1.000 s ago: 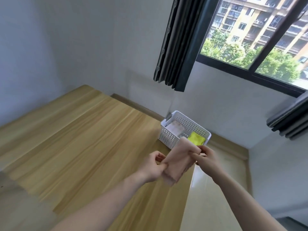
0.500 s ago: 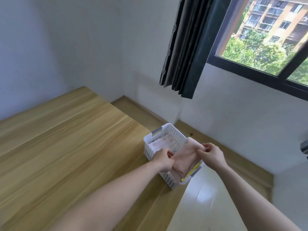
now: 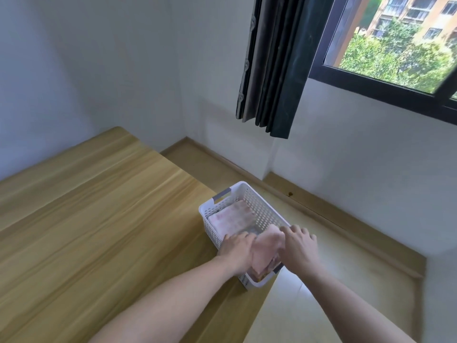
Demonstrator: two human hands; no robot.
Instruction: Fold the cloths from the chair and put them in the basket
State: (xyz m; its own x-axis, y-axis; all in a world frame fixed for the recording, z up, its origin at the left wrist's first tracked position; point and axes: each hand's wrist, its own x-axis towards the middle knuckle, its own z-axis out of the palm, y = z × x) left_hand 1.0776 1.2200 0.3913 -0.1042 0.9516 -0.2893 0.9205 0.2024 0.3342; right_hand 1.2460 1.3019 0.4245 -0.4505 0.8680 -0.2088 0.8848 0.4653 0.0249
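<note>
Head view looks down at a white perforated basket (image 3: 262,206) standing at the near right corner of a wooden worktop (image 3: 99,219), close to its edge. The folded pink cloth (image 3: 265,253) is lowered into the near end of that basket, held between both hands. The left hand (image 3: 237,251) has its fingers wrapped along the cloth's left side, and the right hand (image 3: 298,246) lies over the right side with its fingers curled down onto the fold, so each hand grips the cloth rather than resting flat. Whether the cloth has already touched the basket floor cannot be told, since the hands and the basket wall hide its lower edge.

At the far end of the basket lies a pale folded cloth (image 3: 232,219) with a faint pattern, already stowed. A thin sliver of something yellowish shows beneath the pink cloth at the near end; what it is cannot be made out.

By the look of it, this cloth's folding is done and only the release remains. The chair is out of view, so how many cloths are left to fold cannot be judged.

A dark curtain (image 3: 272,65) hangs beside a window (image 3: 395,45).
</note>
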